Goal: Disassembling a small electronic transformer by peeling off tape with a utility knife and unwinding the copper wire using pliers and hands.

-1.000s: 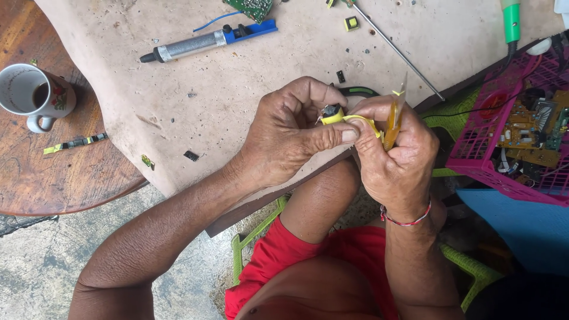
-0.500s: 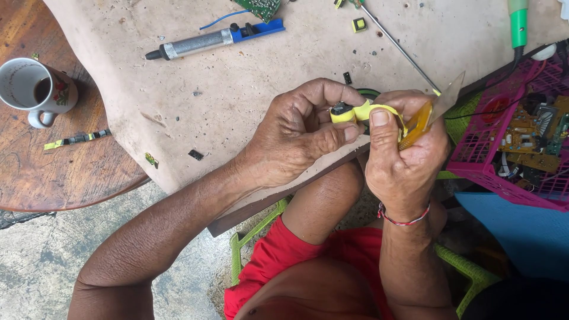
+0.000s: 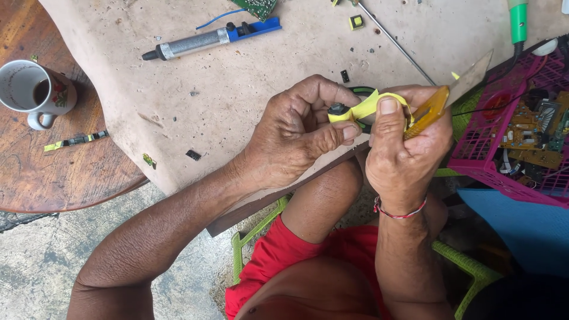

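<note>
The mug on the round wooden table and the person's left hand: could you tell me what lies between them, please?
In the head view, between the mug and the left hand lie a thin yellow-tipped strip, a small yellow-green scrap and a small black chip.

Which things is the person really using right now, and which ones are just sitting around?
In use:
- left hand pinching a small dark part wrapped in yellow tape
- right hand holding an amber-handled knife and the tape

Just lying about:
- silver and blue pump tool
- mug
- pink basket of circuit boards
- green-handled tool
- thin metal rod
</note>
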